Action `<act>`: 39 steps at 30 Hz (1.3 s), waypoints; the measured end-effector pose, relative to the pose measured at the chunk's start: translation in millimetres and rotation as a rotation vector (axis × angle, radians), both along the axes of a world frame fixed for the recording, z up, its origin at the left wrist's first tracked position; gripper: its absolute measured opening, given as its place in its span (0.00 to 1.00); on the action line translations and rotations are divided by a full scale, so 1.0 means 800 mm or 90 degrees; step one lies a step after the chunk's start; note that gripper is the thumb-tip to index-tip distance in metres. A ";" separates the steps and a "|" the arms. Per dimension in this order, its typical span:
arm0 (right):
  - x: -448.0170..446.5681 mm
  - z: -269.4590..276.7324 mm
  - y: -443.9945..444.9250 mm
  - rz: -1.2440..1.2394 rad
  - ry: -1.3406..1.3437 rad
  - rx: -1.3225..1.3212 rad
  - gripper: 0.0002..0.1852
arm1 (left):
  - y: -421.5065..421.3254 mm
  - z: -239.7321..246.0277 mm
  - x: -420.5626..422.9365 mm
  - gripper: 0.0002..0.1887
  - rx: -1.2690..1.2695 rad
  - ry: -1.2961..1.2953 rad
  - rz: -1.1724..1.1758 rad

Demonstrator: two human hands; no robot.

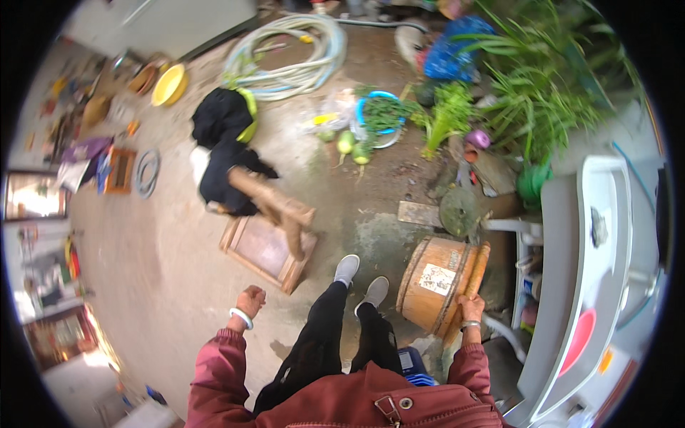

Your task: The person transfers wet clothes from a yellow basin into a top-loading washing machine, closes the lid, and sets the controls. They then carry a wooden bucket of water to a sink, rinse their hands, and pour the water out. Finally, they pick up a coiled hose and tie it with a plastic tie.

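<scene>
My right hand [471,309] grips the rim of a wooden tub [416,299] at my right. The tub lies tilted on its side, has dark hoops around it, and bears a worn white label. My left hand [250,300] hangs in the air at my left, fingers curled, with nothing visible in it; a pale bangle circles that wrist. Ahead of this hand is a piece of wooden furniture, apparently a chair [262,242], apart from the hand. Black cloth [227,174] is bunched at its far end.
A white sink [604,214] holding a pink basin [578,342] runs along the right. Farther ahead are a coiled hose [326,69], green radishes [346,143], leafy greens in a blue-rimmed basket [400,124], celery [447,117] and a yellow basin [169,85]. A round stone [458,211] sits beyond the tub.
</scene>
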State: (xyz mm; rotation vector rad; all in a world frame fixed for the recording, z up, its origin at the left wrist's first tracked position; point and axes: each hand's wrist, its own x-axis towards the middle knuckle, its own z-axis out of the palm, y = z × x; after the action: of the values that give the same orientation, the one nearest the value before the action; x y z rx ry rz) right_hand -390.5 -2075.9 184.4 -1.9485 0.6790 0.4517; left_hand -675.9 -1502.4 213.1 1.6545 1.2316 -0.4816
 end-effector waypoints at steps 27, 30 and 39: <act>-0.184 0.569 0.420 0.452 -0.253 -0.010 0.15 | -0.026 0.028 -0.624 0.15 -0.022 0.132 0.582; -0.247 0.604 0.537 0.508 -0.265 0.016 0.16 | 0.043 0.030 -0.681 0.14 -0.031 0.096 0.654; -0.452 0.559 0.882 0.731 -0.196 0.221 0.13 | 0.121 0.048 -0.837 0.13 0.015 0.037 0.779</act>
State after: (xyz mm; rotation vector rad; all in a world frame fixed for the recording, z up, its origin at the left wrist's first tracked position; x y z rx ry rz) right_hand -751.9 -1370.7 631.5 -1.8398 -0.7473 0.8474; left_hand -1345.6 -1405.5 251.8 0.6460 1.9927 0.2563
